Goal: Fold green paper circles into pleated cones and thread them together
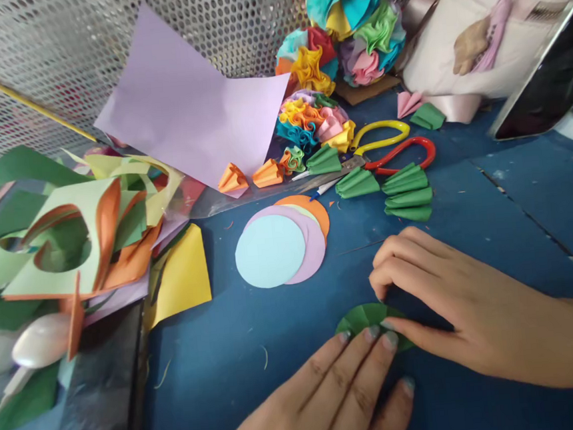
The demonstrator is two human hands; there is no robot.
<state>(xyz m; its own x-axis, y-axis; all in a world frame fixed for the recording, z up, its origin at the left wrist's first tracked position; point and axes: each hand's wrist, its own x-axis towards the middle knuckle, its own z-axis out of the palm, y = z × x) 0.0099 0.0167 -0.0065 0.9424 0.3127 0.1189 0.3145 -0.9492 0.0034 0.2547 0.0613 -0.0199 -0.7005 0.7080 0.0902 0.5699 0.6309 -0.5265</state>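
Observation:
A green paper circle (361, 315) with fold lines lies on the blue table, partly hidden under my fingers. My left hand (327, 399) rests on it from the near side, its fingers stretched out flat over the paper. On the right, my right hand (453, 287) touches the circle with its thumb tip, while its bent fingers hover apart from the thumb beyond the paper. Further off, a loose stack of paper circles (269, 251) has light blue on top, with purple, pale green and orange beneath. Pleated green paper pieces (356, 182) lie behind my right hand.
Scissors (430, 153) with red and yellow handles lie among pleated pieces. Ruffled paper balls (348, 2) stand behind, beside a pale bag (443, 54). Paper scraps (64, 261) pile up at left, near a dark phone-like object (101, 385). A purple sheet (191, 103) leans on perforated metal.

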